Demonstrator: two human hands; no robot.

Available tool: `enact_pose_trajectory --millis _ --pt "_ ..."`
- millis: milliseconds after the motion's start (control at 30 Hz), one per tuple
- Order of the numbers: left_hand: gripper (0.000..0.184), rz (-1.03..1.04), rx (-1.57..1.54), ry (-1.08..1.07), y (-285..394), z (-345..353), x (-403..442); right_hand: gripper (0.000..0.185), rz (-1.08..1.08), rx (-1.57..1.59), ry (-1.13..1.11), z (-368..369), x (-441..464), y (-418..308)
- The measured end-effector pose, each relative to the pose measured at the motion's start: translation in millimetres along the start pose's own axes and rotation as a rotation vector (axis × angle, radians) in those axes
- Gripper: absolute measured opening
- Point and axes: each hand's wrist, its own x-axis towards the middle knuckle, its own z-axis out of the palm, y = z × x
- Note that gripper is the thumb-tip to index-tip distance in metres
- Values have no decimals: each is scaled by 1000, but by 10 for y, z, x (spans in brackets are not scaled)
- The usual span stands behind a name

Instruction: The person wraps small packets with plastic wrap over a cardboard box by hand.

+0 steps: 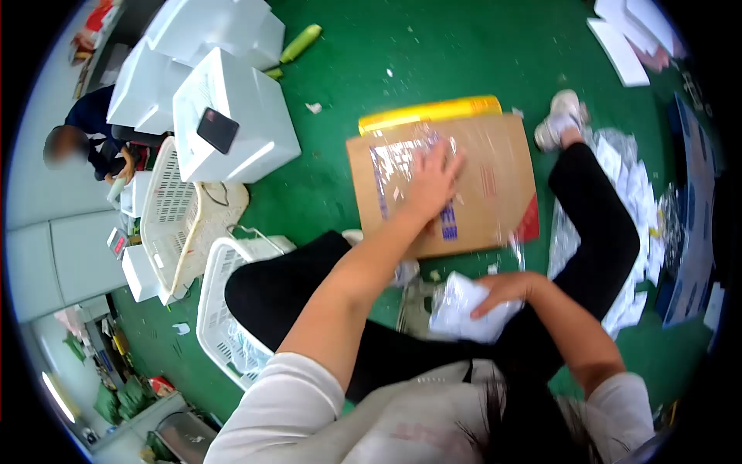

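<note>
A flattened-looking cardboard box with clear tape and blue print lies in front of me, a yellow strip along its far edge. My left hand rests on its top with the fingers spread. Nearer to my body, my right hand is closed on a white plastic-wrapped packet between my legs. The far side of the packet and some fingertips are partly hidden.
White foam boxes stand at the left, one with a phone on top. Two white baskets sit below them. A co-worker is at the far left. White papers and plastic lie beside my right leg.
</note>
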Motion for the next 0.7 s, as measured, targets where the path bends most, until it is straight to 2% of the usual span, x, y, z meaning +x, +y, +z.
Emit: enact_pose_trajectory --millis 33,100,133,167,233,300,367,400,433,500,533,567,600,633,667,700 --pt "62 -160 20 52 145 -40 -94 53 66 220 68 123 -113 -54" --pt "59 -434 -146 184 316 -214 -180 57 139 478 129 194 -144 55" --pt "58 -583 -225 247 407 -323 -275 59 125 611 72 301 -103 179" --pt "50 -550 -312 399 440 -468 -377 60 75 565 78 474 -97 281" --pt "42 -587 -854 427 699 -1030 -755 63 -39 415 118 676 -177 209" --pt "36 -661 -1029 264 1201 -1635 -1281 62 -105 459 235 751 -285 163" --pt "39 -476 -751 29 1632 -1880 -1747 59 -216 538 360 866 -381 -78" --pt "41 -419 -563 45 1791 -1788 -1870 51 -217 439 348 853 -365 -120" --pt "43 -380 -373 69 1938 -1645 -1929 50 -196 187 359 920 -339 -181" --pt "46 -713 -645 -125 1830 -1485 -2059 47 -186 -374 340 1030 -229 -374" --pt "42 -678 -875 -189 1700 -1391 -2148 47 -173 -655 372 1065 -196 -333" --pt "39 -663 -1013 -129 1658 -1185 -2337 48 -218 -749 465 1258 -256 -546" --pt "37 -733 -1050 -38 1683 -1217 -2388 46 -214 -735 606 1392 -316 -641" --pt "37 -801 -1091 49 1702 -1253 -2452 39 -269 -324 842 1616 -328 -719" --pt "40 -887 -1240 214 1680 -1018 -2537 33 -503 -213 1073 1703 -276 -679" --pt "43 -951 -1392 387 1632 -825 -2623 37 -610 -167 1121 1891 -271 -750"
